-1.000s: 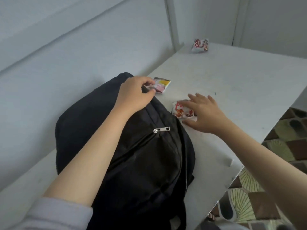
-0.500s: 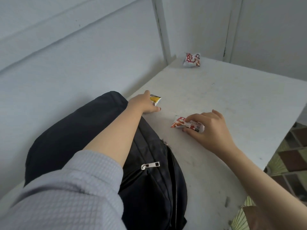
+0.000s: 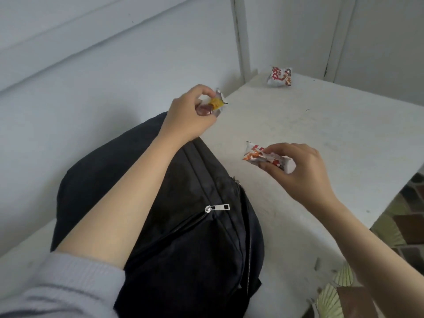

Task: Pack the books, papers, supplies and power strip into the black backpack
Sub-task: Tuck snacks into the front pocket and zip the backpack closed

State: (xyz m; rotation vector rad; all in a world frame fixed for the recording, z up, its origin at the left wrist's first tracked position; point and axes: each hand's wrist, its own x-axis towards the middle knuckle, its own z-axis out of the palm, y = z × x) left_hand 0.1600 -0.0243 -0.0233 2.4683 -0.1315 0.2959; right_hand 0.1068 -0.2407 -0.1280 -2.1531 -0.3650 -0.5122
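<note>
- Right now a black backpack (image 3: pixel 174 237) lies flat on a white table (image 3: pixel 321 138), filling the lower left and middle of the frame.
- Its front pocket zip is shut, and the silver zip pull (image 3: pixel 218 207) sits near the middle of the bag.
- A second zip runs down the right side of the bag; I cannot tell if it is open.
- The left hand (image 3: pixel 188 113) is in the upper middle of the frame, just past the top end of the bag.
- Its fingers are curled in tight around a small yellow packet (image 3: pixel 216 103), and the packet is up off the table.
- The left arm reaches across the bag, with a grey sleeve (image 3: pixel 57 288) at the lower left corner.
- The right hand (image 3: pixel 298 171) is at the middle right, over the table and just beside the bag.
- Its fingers and thumb pinch a red packet (image 3: pixel 263 157) that is white with red and orange marks.
- That packet sticks out to the left of the fingers.
- One more packet (image 3: pixel 280 76) lies by itself on the far corner of the table, at the upper right, well apart from both hands.
- A white wall (image 3: pixel 91 76) stands behind the bag on the left.
- A patterned floor (image 3: pixel 403 221) shows past the table edge at the lower right.
</note>
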